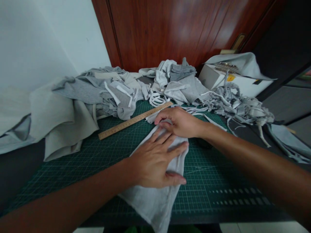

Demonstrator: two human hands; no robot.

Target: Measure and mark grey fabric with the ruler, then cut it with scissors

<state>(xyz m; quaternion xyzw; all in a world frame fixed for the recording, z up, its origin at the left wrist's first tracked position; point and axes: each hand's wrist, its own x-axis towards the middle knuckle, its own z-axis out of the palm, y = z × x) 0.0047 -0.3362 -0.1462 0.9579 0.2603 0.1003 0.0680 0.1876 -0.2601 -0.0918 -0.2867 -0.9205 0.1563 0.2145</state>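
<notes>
A light grey piece of cloth (155, 200) lies on the green cutting mat (107, 165), its near end reaching over the front edge. My left hand (155, 161) rests flat on the cloth with its fingers spread. Just beyond it my right hand (178, 122) is curled at the cloth's far end, its fingers and thumb closed on the fabric. The fingertips of the left hand meet the right hand. A wooden ruler (131, 122) lies slantwise on the mat to the left of the right hand.
Grey and white fabric pieces (97, 89) are heaped along the back and left. White cord (156, 99) is coiled behind the ruler. A white box (213, 77) and a tangle of grey strips (243, 106) are at the back right, before a wooden door (165, 32).
</notes>
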